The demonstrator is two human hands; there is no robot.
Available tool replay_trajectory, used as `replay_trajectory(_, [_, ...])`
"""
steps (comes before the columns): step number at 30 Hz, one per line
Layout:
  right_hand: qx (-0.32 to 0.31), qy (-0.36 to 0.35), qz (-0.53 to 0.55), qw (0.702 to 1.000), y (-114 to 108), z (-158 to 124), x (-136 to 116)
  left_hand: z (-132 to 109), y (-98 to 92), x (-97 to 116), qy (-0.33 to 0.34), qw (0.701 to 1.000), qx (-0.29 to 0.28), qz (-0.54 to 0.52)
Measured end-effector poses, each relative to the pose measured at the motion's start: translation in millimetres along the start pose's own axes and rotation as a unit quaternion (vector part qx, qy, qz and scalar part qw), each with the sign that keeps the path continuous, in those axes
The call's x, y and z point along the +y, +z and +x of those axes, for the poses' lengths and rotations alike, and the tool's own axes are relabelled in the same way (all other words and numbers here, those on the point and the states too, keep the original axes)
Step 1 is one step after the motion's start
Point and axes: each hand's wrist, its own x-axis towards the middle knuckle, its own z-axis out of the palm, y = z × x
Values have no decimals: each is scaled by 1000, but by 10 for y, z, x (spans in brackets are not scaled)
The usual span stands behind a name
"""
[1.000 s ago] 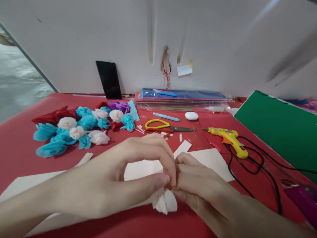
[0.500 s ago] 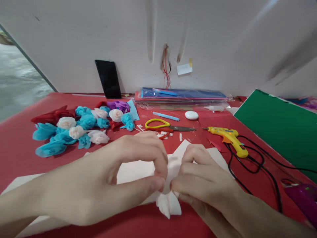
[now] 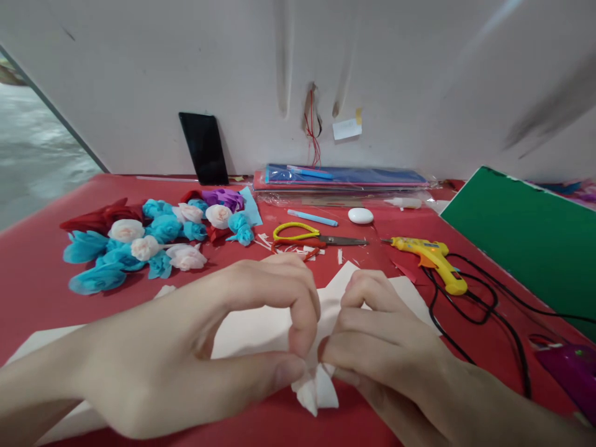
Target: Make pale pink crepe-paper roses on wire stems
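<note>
My left hand (image 3: 186,354) and my right hand (image 3: 386,347) meet low in the middle of the head view. Both pinch a small piece of pale pink crepe paper (image 3: 316,390), whose crumpled end sticks out below the fingertips. The left thumb and forefinger curl round it from the left; the right fingers are pressed together on it from the right. Under the hands lies a sheet of the same pale paper (image 3: 254,326) on the red table (image 3: 32,279).
A heap of blue, white, red and purple paper flowers (image 3: 149,239) lies at the left. Yellow-handled scissors (image 3: 307,236), a blue pen (image 3: 311,218), a yellow glue gun (image 3: 433,257) with black cord, a green board (image 3: 526,242), a phone (image 3: 203,149) and packed paper sheets (image 3: 344,177) lie beyond.
My hands have shifted slightly and re-gripped the paper; the right fingers drew a little apart from the left thumb, and the paper's free end turned under them.
</note>
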Motion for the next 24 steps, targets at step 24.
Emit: replay_trajectory(24, [100,-35,-184,977,113,-36,11,-68,56,97,-17,992,15,120])
